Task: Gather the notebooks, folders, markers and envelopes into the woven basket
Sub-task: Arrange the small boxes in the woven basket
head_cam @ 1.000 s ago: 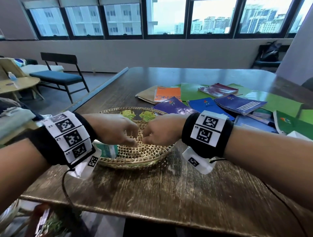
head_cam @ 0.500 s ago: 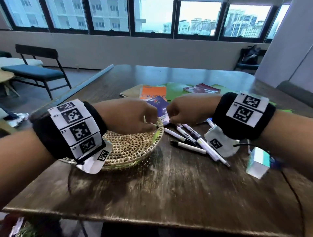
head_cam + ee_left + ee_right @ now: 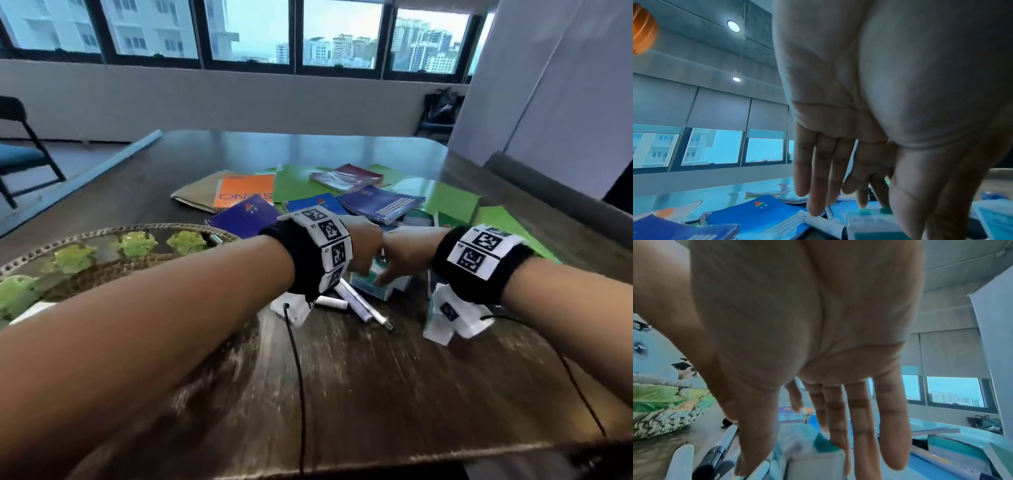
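Note:
The woven basket (image 3: 191, 229) sits at the left of the dark table, with green crumpled pieces along its inner rim. Several notebooks lie in a heap further back: purple (image 3: 246, 217), orange (image 3: 245, 193), blue spiral (image 3: 383, 205) and maroon (image 3: 346, 176), on green folders (image 3: 445, 202) beside a brown envelope (image 3: 200, 192). White markers (image 3: 356, 306) lie near a small teal-and-white box (image 3: 371, 286). My left hand (image 3: 364, 253) and right hand (image 3: 394, 270) meet above that box. Fingers of both hands are straight in the wrist views. My right hand's fingers (image 3: 838, 426) and thumb straddle the box (image 3: 813, 457).
A second teal-and-white box (image 3: 432, 308) stands under my right wrist. Bare table lies in front of my arms up to the near edge (image 3: 342, 462). A chair (image 3: 20, 157) stands off to the left, and a wall panel (image 3: 548, 102) rises at the right.
Both hands have moved right, from the basket's rim to above the markers and the small box. Their curled fingers have straightened. The head view has swung right.

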The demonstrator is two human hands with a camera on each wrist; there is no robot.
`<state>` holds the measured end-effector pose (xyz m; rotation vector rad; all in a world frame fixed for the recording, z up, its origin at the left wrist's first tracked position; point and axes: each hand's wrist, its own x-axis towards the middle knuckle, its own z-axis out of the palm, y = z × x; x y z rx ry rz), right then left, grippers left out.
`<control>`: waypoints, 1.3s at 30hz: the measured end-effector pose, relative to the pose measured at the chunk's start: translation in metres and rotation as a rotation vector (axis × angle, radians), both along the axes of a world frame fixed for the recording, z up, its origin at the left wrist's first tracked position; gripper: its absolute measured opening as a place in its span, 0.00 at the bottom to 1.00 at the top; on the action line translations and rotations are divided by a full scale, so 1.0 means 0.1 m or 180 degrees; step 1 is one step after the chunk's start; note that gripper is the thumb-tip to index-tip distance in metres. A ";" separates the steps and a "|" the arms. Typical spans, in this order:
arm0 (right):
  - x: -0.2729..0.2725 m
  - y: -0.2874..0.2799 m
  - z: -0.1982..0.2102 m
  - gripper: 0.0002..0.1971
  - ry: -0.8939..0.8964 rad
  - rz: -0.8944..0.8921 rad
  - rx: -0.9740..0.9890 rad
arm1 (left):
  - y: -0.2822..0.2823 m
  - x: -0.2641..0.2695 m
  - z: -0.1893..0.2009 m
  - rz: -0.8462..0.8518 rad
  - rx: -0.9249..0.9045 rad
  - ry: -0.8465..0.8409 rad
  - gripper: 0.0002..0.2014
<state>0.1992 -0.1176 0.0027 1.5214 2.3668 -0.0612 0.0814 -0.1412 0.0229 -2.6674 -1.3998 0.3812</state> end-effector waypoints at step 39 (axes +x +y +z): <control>-2.80 -0.75 0.09 0.21 0.0435 0.1869 -0.0514 | -1.15 -3.28 0.14 0.1841 -0.1277 0.0310 0.31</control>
